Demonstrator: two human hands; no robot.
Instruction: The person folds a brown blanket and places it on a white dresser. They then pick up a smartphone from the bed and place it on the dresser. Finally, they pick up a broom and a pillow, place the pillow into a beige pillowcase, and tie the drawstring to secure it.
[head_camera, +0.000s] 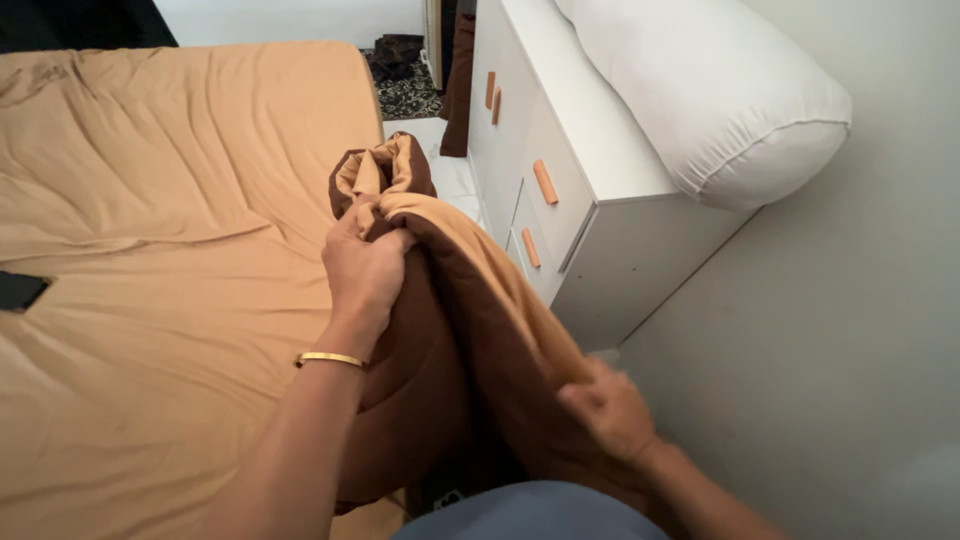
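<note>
Our left hand (365, 270) and right hand (610, 410) both clutch the bunched duvet (480, 330); the bed (180, 250) is sheeted, the duvet not yet spread.

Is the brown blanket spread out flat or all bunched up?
Bunched up. The brown blanket hangs in folds, gripped by the left hand and right hand beside the bed.

The bed sheet (180, 200) is showing a plain tan-orange, and the duvet (470, 330) is showing two tones, dark brown on one face and tan on the other, while a thin bracelet (330, 358) is gleaming gold at the wrist. The dresser (590, 190) is standing white with pale orange handles (544, 182), the pillow (720, 90) on it is looking plain white, and the rug (408, 95) beyond is showing a dark, speckled black-and-cream pattern
</note>
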